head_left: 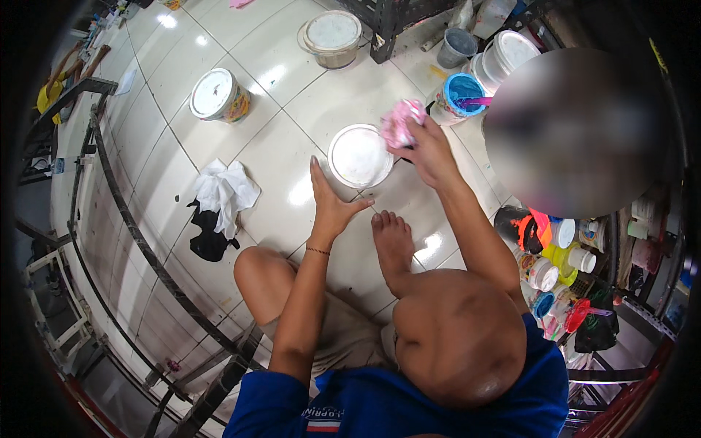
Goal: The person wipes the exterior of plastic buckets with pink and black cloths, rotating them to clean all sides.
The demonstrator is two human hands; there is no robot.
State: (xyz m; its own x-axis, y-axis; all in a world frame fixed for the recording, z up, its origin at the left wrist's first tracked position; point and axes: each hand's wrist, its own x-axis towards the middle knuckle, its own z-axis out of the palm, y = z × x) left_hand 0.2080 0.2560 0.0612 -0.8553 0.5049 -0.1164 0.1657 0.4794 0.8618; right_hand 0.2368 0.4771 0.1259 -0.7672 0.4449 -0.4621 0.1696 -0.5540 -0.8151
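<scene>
A round tub with a white lid (359,156) stands on the tiled floor in front of me. Close to its near left side is my left hand (334,208), thumb and fingers spread, holding nothing. Whether its fingertips touch the tub, I cannot tell. My right hand (432,152) is closed around a crumpled pink and white cloth (404,124) at the tub's right edge. Just beyond that hand is an open tub of blue paint (465,93) with a pink tool in it.
Two more lidded tubs stand farther off, one with a printed side (214,95) and one clear-sided (332,38). White and black cloths (223,191) lie at left. Several paint containers (558,255) crowd the right side. A dark metal frame (146,248) curves along the left.
</scene>
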